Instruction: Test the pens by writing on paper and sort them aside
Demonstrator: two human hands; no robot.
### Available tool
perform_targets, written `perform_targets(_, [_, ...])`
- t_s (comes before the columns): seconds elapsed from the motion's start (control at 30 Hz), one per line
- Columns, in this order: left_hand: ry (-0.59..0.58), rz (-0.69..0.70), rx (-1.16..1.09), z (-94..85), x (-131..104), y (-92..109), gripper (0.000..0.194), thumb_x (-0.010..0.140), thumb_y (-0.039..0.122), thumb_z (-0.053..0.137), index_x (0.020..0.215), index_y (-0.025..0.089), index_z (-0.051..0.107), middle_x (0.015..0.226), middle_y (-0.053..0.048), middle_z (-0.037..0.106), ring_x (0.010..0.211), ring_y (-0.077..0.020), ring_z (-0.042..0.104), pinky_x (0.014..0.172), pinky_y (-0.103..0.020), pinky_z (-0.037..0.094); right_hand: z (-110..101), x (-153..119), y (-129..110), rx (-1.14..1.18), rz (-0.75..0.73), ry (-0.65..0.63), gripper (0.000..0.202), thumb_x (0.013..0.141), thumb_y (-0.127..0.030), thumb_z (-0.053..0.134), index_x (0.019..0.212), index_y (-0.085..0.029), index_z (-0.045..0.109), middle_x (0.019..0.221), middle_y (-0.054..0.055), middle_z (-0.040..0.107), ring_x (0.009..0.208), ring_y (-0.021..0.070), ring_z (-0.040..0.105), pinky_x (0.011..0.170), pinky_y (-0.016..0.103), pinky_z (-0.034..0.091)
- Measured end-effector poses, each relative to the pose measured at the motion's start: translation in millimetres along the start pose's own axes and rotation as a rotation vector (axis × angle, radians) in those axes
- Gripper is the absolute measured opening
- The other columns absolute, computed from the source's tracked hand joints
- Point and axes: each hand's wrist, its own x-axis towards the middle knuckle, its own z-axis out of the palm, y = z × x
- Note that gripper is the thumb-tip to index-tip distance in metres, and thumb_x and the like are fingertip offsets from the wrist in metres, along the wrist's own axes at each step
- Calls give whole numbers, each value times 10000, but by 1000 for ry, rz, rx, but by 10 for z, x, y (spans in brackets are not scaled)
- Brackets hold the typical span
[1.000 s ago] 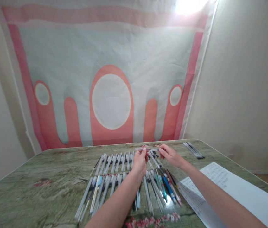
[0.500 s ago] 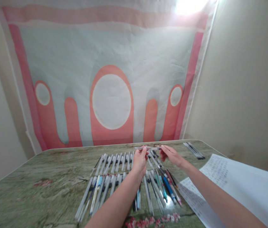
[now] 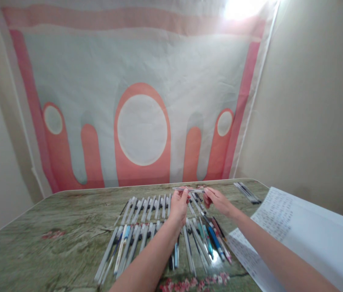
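A thin, clear pen (image 3: 193, 190) is held level above the far part of the table, between my two hands. My left hand (image 3: 179, 204) is closed on its left part, with the thumb on top. The fingers of my right hand (image 3: 215, 198) pinch its dark right end. Beneath and around the hands lie two rows of pens on the table: a far row of clear pens (image 3: 143, 209) and a near row (image 3: 129, 247) of clear pens mixed with coloured ones. A blue pen (image 3: 216, 242) lies at the right of the near row.
Several clear pens (image 3: 247, 193) lie apart at the table's far right. Sheets of paper with writing (image 3: 305, 231) cover the right side, under my right forearm. The marble-patterned table (image 3: 37, 235) meets a wall hanging (image 3: 142, 129) behind it.
Both hands keep hold of the pen, and the right hand has shifted very slightly left. The upper paper sheet sits a little farther up and left.
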Motion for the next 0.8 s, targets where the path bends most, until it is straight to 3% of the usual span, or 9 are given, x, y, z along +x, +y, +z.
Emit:
perform_targets(0.13, [-22, -9, 1, 7, 6, 10, 298, 635, 355, 648, 829, 147, 561, 869, -43, 617, 530, -36, 444, 514, -154, 331, 45, -3, -3, 312, 175, -42, 381, 800, -512, 349, 580, -205, 297, 454, -69, 325, 384, 85, 379, 416, 221, 327])
perform_targets(0.27, [-28, -96, -131, 9, 21, 13, 267, 646, 311, 658, 835, 147, 565, 790, -20, 606, 497, -20, 430, 467, -139, 316, 38, -7, -45, 400, 231, -84, 381, 803, -523, 325, 595, -204, 307, 466, -65, 311, 389, 82, 366, 413, 217, 336])
perform_targets(0.4, [46, -304, -273, 36, 10, 16, 157, 692, 248, 633, 762, 127, 560, 637, 5, 546, 469, -16, 431, 438, -126, 322, 44, -10, -85, 202, -1, 27, 332, 782, -516, 406, 821, -192, 463, 668, -6, 482, 589, 113, 488, 525, 227, 403])
perform_targets(0.5, [19, -429, -287, 105, -46, 14, 121, 703, 221, 624, 709, 131, 544, 570, 18, 511, 455, -22, 434, 442, -128, 339, 49, -25, -143, -22, -180, 26, 460, 744, -473, 509, 1119, -217, 436, 857, 17, 520, 748, 127, 505, 652, 243, 417])
perform_targets(0.63, [-123, -453, -201, 271, -194, 14, 178, 737, 308, 577, 798, 141, 579, 690, -27, 584, 502, -46, 479, 488, -159, 379, -15, -48, -243, -196, -282, 66, 388, 832, -463, 361, 1024, -200, 570, 890, 35, 527, 817, 132, 500, 744, 264, 401])
perform_targets(0.73, [-373, -403, 22, 425, -401, 20, 382, 776, 463, 452, 915, 135, 588, 873, -102, 604, 611, -112, 541, 553, -225, 417, -145, -30, -273, -205, -258, 183, 422, 852, -463, 302, 921, -192, 617, 759, 22, 522, 708, 117, 498, 680, 248, 412])
perform_targets(0.8, [-546, -288, 310, 515, -616, 13, 414, 771, 479, 442, 983, 148, 570, 942, -115, 593, 690, -154, 557, 615, -267, 433, -257, -1, -264, -150, -207, 246, 438, 847, -480, 292, 901, -191, 616, 670, 9, 507, 621, 108, 484, 604, 234, 415])
